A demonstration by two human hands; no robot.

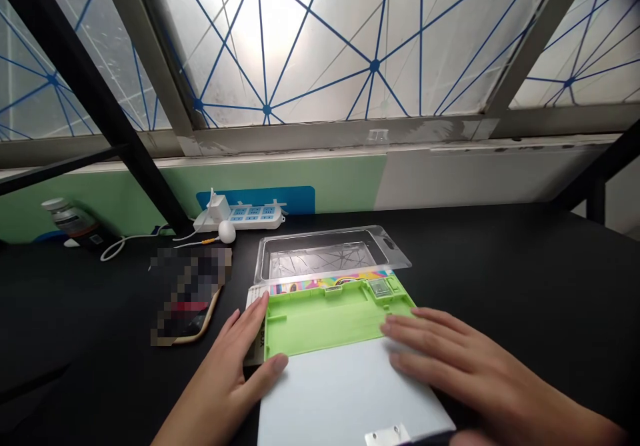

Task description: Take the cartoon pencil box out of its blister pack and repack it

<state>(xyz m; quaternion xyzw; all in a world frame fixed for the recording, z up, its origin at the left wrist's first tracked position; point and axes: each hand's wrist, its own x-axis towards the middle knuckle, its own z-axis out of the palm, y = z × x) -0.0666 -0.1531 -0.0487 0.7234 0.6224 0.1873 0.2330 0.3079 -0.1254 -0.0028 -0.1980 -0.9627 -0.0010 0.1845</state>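
Observation:
A light green plastic tray (320, 323) with low raised walls and a small clear square piece near its far right corner lies in front of me. A plain white panel (340, 393) adjoins its near edge and has a small white metal plate at the bottom. My left hand (240, 359) rests along the left side, fingers against the tray's edge and thumb on the panel. Slightly blurred, my right hand (440, 353) is spread over the right side, fingertips at the tray and panel. Part of a black object shows at the bottom edge, its kind unclear.
Behind the tray are a clear plastic blister pack (320, 256) and a colourful printed sheet (300, 286). On the left lie a blurred-out phone (193, 299), a white power strip (255, 217) with a cable, and a bottle (75, 223). Black frame bars flank the black desk (500, 266).

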